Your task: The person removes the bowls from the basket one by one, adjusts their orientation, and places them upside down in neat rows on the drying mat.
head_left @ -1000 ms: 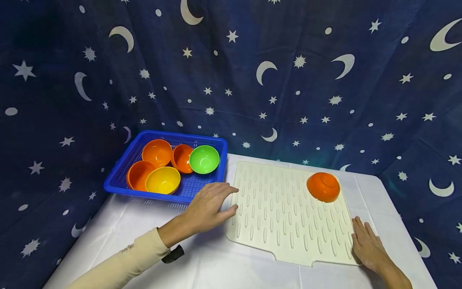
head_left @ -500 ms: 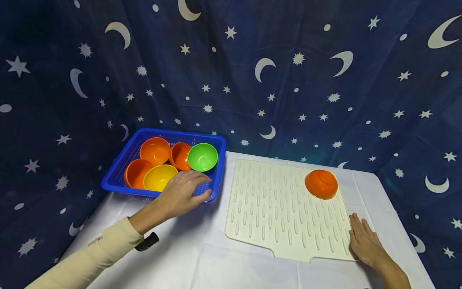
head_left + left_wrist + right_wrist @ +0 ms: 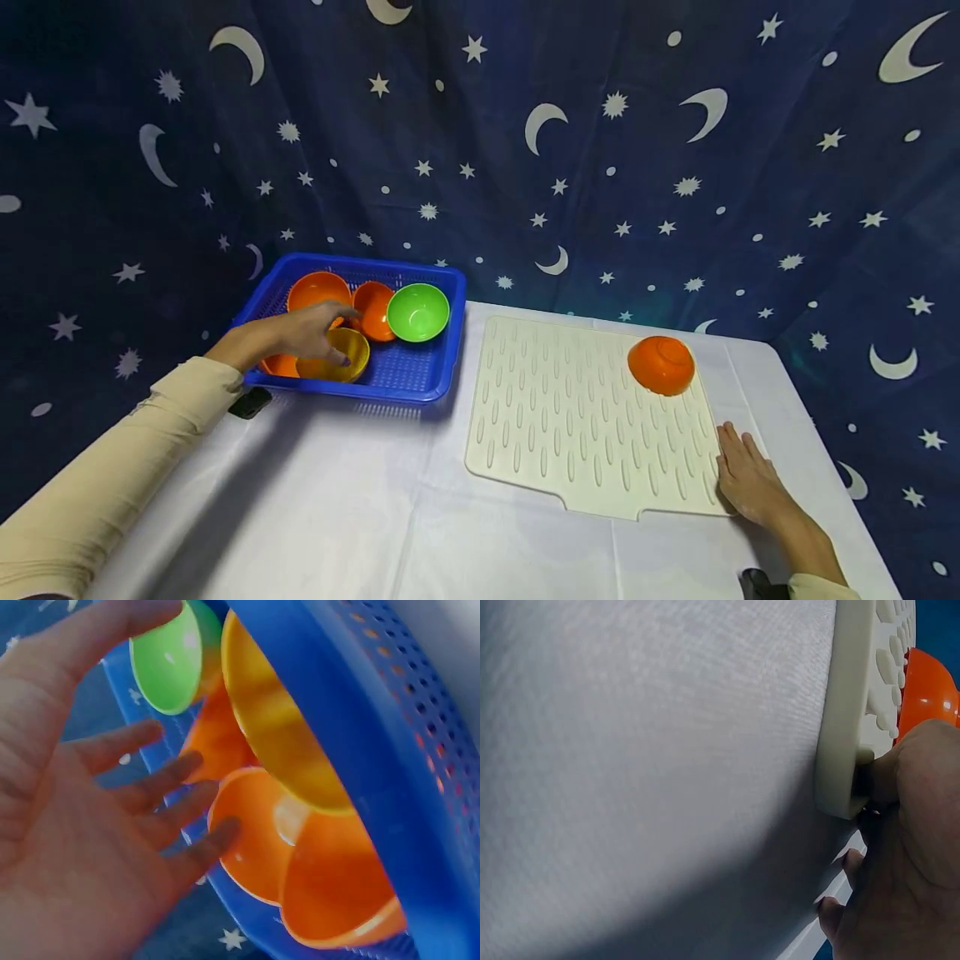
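My left hand [image 3: 303, 332] is over a blue plastic basket [image 3: 454, 350], fingers apart and relaxed, above a yellow bowl [image 3: 356, 348]. The left wrist view shows its palm and loosely spread fingers with nothing gripped. Also in the basket are a green bowl [image 3: 417, 313] and three orange bowls, one at the back [image 3: 317, 287], one in the middle [image 3: 375, 315] and one partly hidden by my arm [image 3: 279, 365]. My right hand [image 3: 750, 479] rests at the right edge of a cream ridged mat [image 3: 555, 417], its thumb touching the edge in the right wrist view.
An orange bowl [image 3: 662, 365] lies upside down near the mat's back right corner. White cloth [image 3: 337, 517] covers the table. A dark blue curtain [image 3: 495, 150] with moons and stars hangs close behind the basket and mat.
My left hand has moved left from beside the mat to over the basket, near the yellow bowl. The right hand stays at the mat's edge. The view has tilted slightly down.
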The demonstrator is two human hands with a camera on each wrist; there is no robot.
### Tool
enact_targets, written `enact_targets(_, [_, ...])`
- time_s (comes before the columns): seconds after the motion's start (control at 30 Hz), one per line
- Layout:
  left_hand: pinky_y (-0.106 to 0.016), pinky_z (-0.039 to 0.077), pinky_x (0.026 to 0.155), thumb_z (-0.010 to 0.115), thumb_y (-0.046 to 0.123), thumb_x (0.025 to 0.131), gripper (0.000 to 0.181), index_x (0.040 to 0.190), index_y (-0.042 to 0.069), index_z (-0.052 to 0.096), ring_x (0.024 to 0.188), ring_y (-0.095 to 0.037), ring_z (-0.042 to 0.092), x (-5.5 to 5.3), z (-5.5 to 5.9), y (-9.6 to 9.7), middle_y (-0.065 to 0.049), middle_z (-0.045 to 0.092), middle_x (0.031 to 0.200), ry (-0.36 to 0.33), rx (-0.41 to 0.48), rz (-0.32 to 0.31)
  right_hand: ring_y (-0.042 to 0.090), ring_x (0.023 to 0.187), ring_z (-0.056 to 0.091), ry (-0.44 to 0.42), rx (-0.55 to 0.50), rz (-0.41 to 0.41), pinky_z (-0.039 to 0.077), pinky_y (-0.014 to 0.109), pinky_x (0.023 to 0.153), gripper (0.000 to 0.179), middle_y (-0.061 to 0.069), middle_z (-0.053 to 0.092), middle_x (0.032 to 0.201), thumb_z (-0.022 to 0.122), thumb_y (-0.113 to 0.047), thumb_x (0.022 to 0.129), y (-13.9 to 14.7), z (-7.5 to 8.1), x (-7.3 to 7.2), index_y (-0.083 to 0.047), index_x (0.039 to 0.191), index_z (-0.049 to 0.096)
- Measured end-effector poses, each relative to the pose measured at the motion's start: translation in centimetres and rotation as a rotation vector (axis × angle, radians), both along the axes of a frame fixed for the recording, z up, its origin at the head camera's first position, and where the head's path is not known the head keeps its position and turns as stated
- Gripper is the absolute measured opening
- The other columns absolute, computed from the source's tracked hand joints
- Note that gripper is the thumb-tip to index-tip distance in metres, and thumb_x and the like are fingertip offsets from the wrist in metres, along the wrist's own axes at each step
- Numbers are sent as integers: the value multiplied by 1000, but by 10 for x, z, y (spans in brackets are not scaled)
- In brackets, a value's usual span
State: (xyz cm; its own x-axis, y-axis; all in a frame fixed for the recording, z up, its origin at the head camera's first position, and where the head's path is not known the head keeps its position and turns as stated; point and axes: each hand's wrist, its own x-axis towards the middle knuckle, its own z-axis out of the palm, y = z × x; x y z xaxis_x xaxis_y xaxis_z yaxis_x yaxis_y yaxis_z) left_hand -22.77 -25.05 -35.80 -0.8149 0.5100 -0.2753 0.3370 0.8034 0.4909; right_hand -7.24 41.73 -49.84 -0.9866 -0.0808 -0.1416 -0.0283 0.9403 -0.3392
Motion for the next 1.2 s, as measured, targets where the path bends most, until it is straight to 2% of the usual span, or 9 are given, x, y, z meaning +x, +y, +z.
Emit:
enact_targets(0.1, [-64, 32, 109, 83, 24, 85, 90, 151, -11, 32, 128, -46, 43, -5, -4, -5, -32, 42, 145, -111, -107, 31, 62, 142, 4, -14, -3, -5, 10, 82, 102, 56, 39, 9, 157, 24, -17, 110, 1, -2, 1, 22, 149, 16])
enact_targets(0.17, [-62, 36, 108, 84, 28, 85, 93, 151, -12, 30, 123, -42, 48, -8, -8, -6, -31, 46, 142, -160, -165, 43, 62, 141, 3, -24, -4, -12, 9, 81, 102, 56, 39, 7, 157, 23, -17, 110, 1, -3, 2, 21, 149, 15])
enact_targets(0.3, [-58, 45, 101, 86, 30, 84, 97, 152, -10, 30, 112, -39, 52, -5, -15, -8, -30, 44, 135, -103, -220, 54, 62, 141, 3, -24, -5, -24, 9, 81, 103, 56, 38, 7, 158, 23, -17, 110, 0, -7, 7, 21, 150, 15])
enact_targets(0.4, [-61, 43, 101, 85, 31, 84, 98, 153, -8, 28, 115, -45, 49, 0, -20, -9, -35, 31, 142, -61, -242, 76, 62, 141, 3, -29, -12, -35, 8, 81, 103, 56, 38, 7, 158, 23, -18, 110, -3, -10, 11, 21, 150, 15])
enact_targets(0.5, [-64, 39, 104, 82, 38, 87, 95, 151, -9, 30, 119, -50, 44, 2, -24, -10, -38, 20, 147, -94, -259, 106, 62, 142, 3, -16, -12, -38, 8, 81, 103, 56, 38, 8, 158, 23, -18, 110, -3, -11, 12, 21, 150, 15])
enact_targets(0.63, [-67, 36, 105, 80, 48, 86, 100, 150, -12, 31, 122, -53, 42, 4, -28, -12, -40, 18, 149, -112, -269, 129, 61, 142, 3, -1, -9, -40, 7, 81, 103, 56, 37, 8, 158, 23, -18, 110, -2, -7, 11, 20, 150, 15])
enact_targets(0.8, [-66, 35, 106, 81, 52, 82, 106, 148, -14, 32, 124, -52, 44, 6, -33, -13, -40, 31, 145, -47, -282, 128, 60, 143, 2, -11, -15, -37, 7, 80, 103, 57, 37, 8, 159, 23, -19, 110, -3, -4, 6, 19, 151, 14])
enact_targets(0.97, [-63, 42, 102, 83, 58, 77, 107, 141, -15, 38, 112, -44, 53, 4, -38, -14, -33, 49, 128, 52, -289, 125, 61, 142, 2, -3, -20, -40, 7, 81, 103, 56, 38, 8, 158, 23, -18, 109, -2, -2, 4, 20, 151, 14])
enact_targets(1.2, [-64, 46, 93, 82, 66, 70, 109, 136, -14, 47, 105, -44, 55, 5, -42, -15, -31, 53, 121, 204, -329, 137, 60, 143, 2, 2, -9, -41, 7, 80, 104, 56, 37, 8, 159, 22, -18, 109, 0, -4, 1, 19, 151, 14])
